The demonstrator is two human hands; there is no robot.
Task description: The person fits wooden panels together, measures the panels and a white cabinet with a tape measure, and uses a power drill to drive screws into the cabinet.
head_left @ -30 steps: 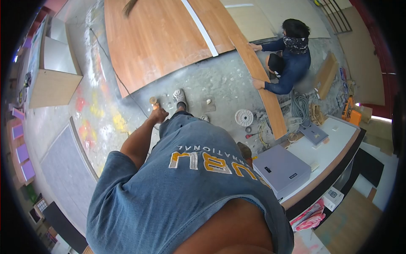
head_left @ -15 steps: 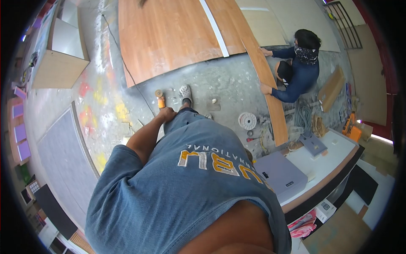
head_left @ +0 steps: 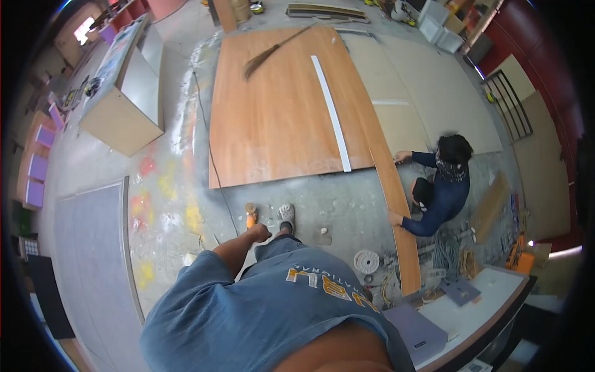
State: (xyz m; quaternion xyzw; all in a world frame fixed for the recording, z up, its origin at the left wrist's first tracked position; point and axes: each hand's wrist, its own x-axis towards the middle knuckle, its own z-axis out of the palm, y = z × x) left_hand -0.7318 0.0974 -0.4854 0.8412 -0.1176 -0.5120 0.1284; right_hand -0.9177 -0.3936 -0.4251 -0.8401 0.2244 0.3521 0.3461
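Observation:
My left hand (head_left: 259, 233) is closed at the rear of an orange angle grinder (head_left: 251, 217), its round disc pointing away from me, beside my shoe (head_left: 286, 216). A dark cord (head_left: 214, 158) runs across the floor towards that hand. My right hand is out of view. At the right, a crouching person (head_left: 449, 186) has both hands on a long narrow wood-look strip (head_left: 396, 217). The strip lies alongside a large wood-look panel (head_left: 273, 124), which bears a white strip (head_left: 331, 115) and a broom (head_left: 263, 61).
A white spool (head_left: 366, 261) lies right of my legs, near coiled cable (head_left: 447, 251). A worktable (head_left: 489, 291) with a purple-grey box (head_left: 418, 335) is at lower right. A cabinet (head_left: 121, 118) stands upper left, and a grey panel (head_left: 93, 248) lies left.
The view has tilted up, so the floor, panel and person appear lower and the broom shows fully. The grinder has shifted slightly forward relative to my shoe, together with my left hand.

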